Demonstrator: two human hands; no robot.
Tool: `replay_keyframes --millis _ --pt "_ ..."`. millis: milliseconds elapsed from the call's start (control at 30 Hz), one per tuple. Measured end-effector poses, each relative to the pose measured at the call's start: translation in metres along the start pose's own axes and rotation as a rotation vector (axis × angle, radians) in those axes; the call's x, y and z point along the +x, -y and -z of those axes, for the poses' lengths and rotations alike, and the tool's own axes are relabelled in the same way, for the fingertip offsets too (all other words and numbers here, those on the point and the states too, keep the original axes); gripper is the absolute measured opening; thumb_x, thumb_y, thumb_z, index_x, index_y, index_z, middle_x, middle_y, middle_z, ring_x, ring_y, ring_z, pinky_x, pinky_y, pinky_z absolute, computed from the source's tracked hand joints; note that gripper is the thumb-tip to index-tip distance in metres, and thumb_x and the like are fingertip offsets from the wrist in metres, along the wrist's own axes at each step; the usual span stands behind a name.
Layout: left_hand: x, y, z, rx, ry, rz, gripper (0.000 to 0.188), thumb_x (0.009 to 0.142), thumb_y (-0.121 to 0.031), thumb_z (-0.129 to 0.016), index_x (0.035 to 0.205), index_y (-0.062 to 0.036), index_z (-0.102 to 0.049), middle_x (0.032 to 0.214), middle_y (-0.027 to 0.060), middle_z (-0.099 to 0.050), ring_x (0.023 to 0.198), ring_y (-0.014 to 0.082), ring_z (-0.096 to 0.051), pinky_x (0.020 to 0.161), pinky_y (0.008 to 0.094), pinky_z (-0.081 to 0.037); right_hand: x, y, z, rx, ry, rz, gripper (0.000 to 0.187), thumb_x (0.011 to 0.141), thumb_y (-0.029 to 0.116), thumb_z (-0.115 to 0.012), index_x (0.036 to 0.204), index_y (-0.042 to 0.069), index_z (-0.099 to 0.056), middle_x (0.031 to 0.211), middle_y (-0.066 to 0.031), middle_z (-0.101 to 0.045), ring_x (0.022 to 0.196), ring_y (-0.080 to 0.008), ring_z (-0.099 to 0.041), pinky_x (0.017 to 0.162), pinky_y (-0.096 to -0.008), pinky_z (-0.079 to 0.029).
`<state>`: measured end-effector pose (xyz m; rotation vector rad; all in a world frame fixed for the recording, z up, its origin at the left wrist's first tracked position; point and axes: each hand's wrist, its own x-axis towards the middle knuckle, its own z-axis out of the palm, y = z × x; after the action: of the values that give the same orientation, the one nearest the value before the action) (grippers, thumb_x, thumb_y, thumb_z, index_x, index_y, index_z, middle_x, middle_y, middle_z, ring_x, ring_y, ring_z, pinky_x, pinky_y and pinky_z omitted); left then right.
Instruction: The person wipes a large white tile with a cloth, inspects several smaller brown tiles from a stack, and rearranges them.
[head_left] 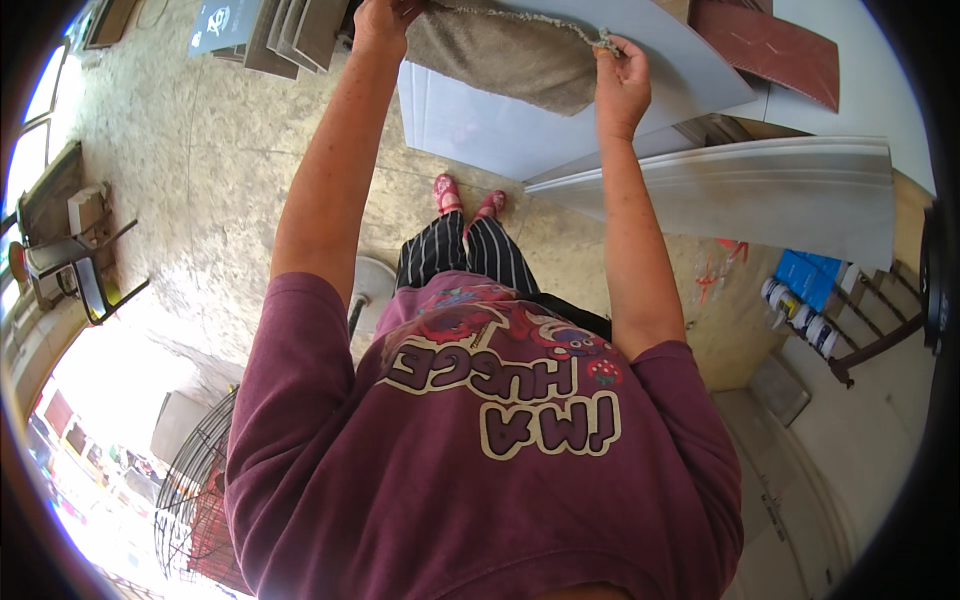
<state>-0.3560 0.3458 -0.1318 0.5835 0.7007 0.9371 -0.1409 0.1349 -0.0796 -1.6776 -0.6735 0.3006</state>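
Observation:
A grey-brown cloth with a frayed, pale edge is stretched between my two hands at the top of the view. My right hand pinches its right corner, where the ragged trim bunches at the fingertips. At the other end, my left hand is closed on the cloth's left side, its fingers partly cut off by the picture's upper edge. The cloth hangs over large pale blue-white sheets; whether it touches them I cannot tell.
More grey-white sheets lean to the right, near a reddish-brown panel. Grey panels stand at the upper left. A round stool seat is beside my legs. A wire cage stands at lower left, and a dark rack at right.

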Motion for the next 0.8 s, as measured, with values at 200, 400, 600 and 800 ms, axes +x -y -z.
replay_keyframes --millis 200,400,600,800 --pt "-0.015 0.026 0.017 0.016 -0.161 0.039 0.015 0.082 -0.011 -0.056 0.094 -0.0014 -0.054 0.094 0.0094 -0.056 0.089 0.0271 -0.055 0.082 0.0438 -0.048 -0.017 -0.023 0.008 0.148 0.015 -0.156 0.018 0.08 0.003 -0.059 0.098 0.0 -0.056 0.09 -0.0072 -0.063 0.081 -0.0119 -0.06 0.076 -0.0228 -0.047" --pt "-0.039 0.035 -0.029 0.08 -0.121 0.035 0.016 0.082 -0.01 -0.057 0.095 -0.001 -0.055 0.094 0.0084 -0.055 0.09 0.0264 -0.056 0.082 0.0417 -0.048 -0.007 -0.029 0.046 0.345 -0.076 -0.196 0.021 0.083 0.005 -0.059 0.102 -0.001 -0.053 0.093 -0.0108 -0.063 0.085 -0.0166 -0.062 0.073 -0.0257 -0.049" --pt "-0.054 0.063 -0.094 0.122 0.058 0.017 0.013 0.084 -0.014 -0.055 0.091 -0.003 -0.055 0.087 0.0069 -0.057 0.084 0.0231 -0.058 0.078 0.038 -0.048 0.025 -0.004 0.105 0.298 -0.246 0.005 0.019 0.081 0.004 -0.061 0.098 0.0 -0.055 0.089 -0.0082 -0.064 0.082 -0.0125 -0.06 0.071 -0.0229 -0.047" --pt "-0.068 0.094 -0.115 0.154 0.081 0.048 0.013 0.084 -0.013 -0.056 0.091 -0.0022 -0.054 0.089 0.0082 -0.057 0.087 0.0247 -0.058 0.082 0.0395 -0.047 0.019 0.002 0.127 0.099 -0.316 0.079 0.021 0.08 0.003 -0.058 0.101 0.0 -0.055 0.083 -0.0025 -0.059 0.074 -0.0083 -0.054 0.069 -0.0205 -0.043"
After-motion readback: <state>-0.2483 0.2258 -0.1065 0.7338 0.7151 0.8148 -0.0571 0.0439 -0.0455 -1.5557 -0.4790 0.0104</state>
